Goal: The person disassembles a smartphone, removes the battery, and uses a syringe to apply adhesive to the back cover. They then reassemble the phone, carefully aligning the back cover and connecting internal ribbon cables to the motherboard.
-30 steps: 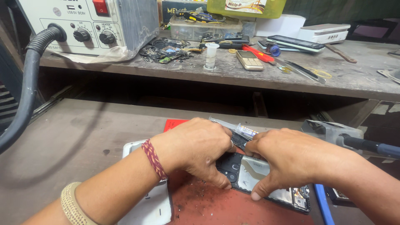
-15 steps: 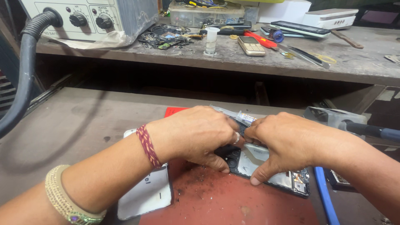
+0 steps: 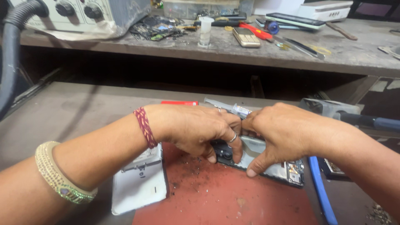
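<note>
Opened phone (image 3: pixel 273 168) under left hand (image 3: pixel 196 129), right hand (image 3: pixel 277 133).

Both hands are bunched right over an opened phone (image 3: pixel 275 166) lying on a red mat (image 3: pixel 225 196). The left hand (image 3: pixel 196 129) curls down on its dark top end, and the right hand (image 3: pixel 279 133) presses its thumb on the lower edge, knuckles of the two touching. A syringe-like tube (image 3: pixel 233 109) pokes out just behind them. A white back cover (image 3: pixel 139 183) sits under the left wrist, and a blue tool (image 3: pixel 321 191) lies beside the phone. The upper shelf (image 3: pixel 354 54) is cluttered with phones and tools.
</note>
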